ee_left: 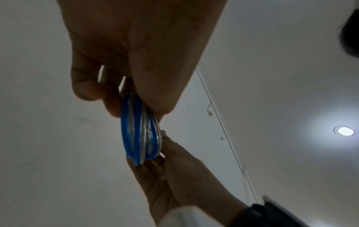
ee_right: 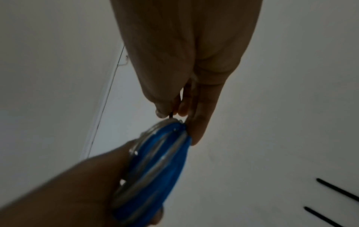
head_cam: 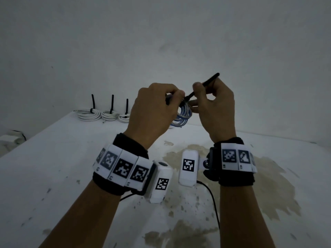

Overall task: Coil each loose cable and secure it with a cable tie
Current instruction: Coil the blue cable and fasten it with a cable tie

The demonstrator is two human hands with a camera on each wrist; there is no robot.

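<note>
**Kid:** What is the left hand [head_cam: 154, 106] doing?

**Helper:** Its fingers are curled round a blue and silver cable coil [head_cam: 182, 116]. The coil is up in the air above the white bench [head_cam: 71, 158], between both hands.

**Kid:** And the right hand [head_cam: 217, 108]?

**Helper:** It pinches a black cable tie [head_cam: 202, 87] with thumb and finger. The tie slants up to the right, and its low end meets the top of the coil. From the left wrist, you see the coil [ee_left: 140, 132] edge-on, with the right hand's fingers [ee_left: 174, 155] touching its side.

**Kid:** What is at the back?

**Helper:** Three white cable coils [head_cam: 105, 115] sit in a row by the wall. Each has a black tie [head_cam: 112, 102] sticking straight up.

**Kid:** Is the bench clean?

**Helper:** It has a big brown stain [head_cam: 268, 185] near the wrists.
</note>
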